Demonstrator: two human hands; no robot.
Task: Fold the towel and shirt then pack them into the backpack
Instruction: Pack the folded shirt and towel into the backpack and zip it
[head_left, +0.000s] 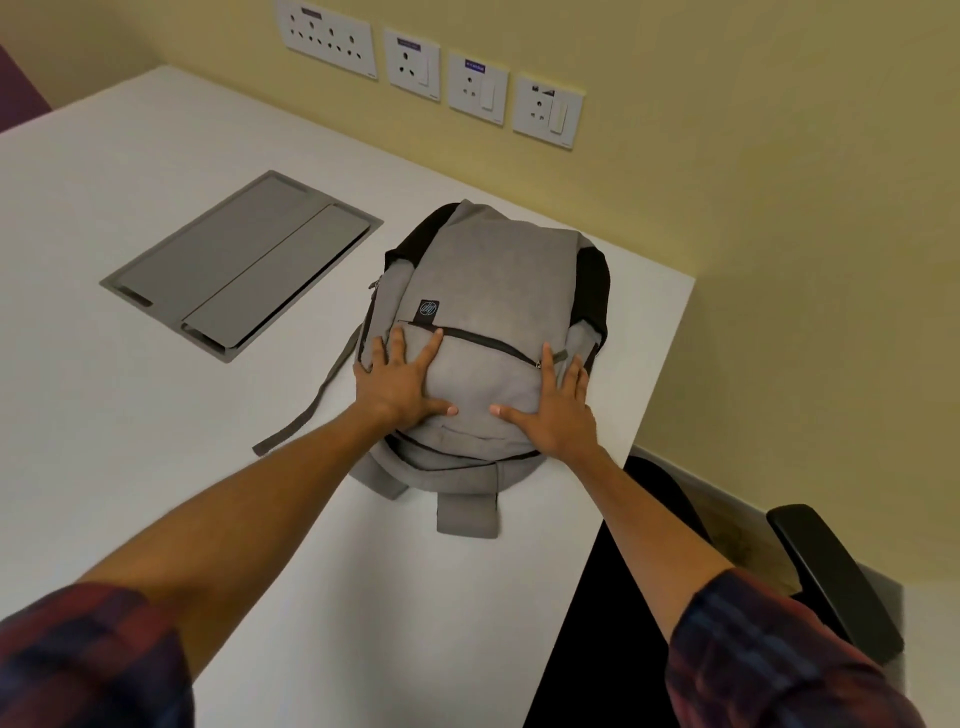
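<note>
A grey backpack (493, 280) with black side panels lies flat on the white table (130, 415), its front pocket facing up and its zips closed. My left hand (402, 382) rests flat on the left of the front pocket, fingers spread. My right hand (558, 410) lies flat on the right of the pocket, fingers spread too. Neither hand grips anything. No towel or shirt is in sight.
A grey cable hatch (244, 265) is set into the table left of the backpack. A loose strap (306, 410) trails off its left side. The table's right edge runs close by the bag. A black chair (826, 577) stands at the right. Wall sockets (431, 73) line the yellow wall.
</note>
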